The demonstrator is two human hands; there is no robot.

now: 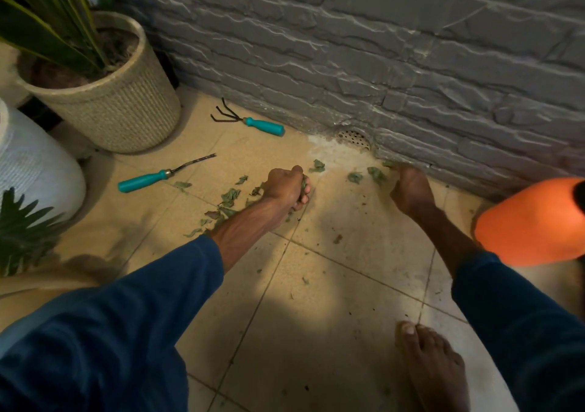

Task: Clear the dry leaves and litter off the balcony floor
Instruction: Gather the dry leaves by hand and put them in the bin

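- Our left hand (286, 190), left of the floor drain (354, 137), is fisted around dry leaves (303, 185).
- Our right hand (411, 190), right of the drain, touches wall-side leaves (388, 164); we cannot tell its grip.

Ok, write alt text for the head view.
A person's left hand grips a clump of dry leaves while the right hand reaches for more along a grey stone wall. A teal-handled hand rake and weeder lie on the tiles near a potted plant.
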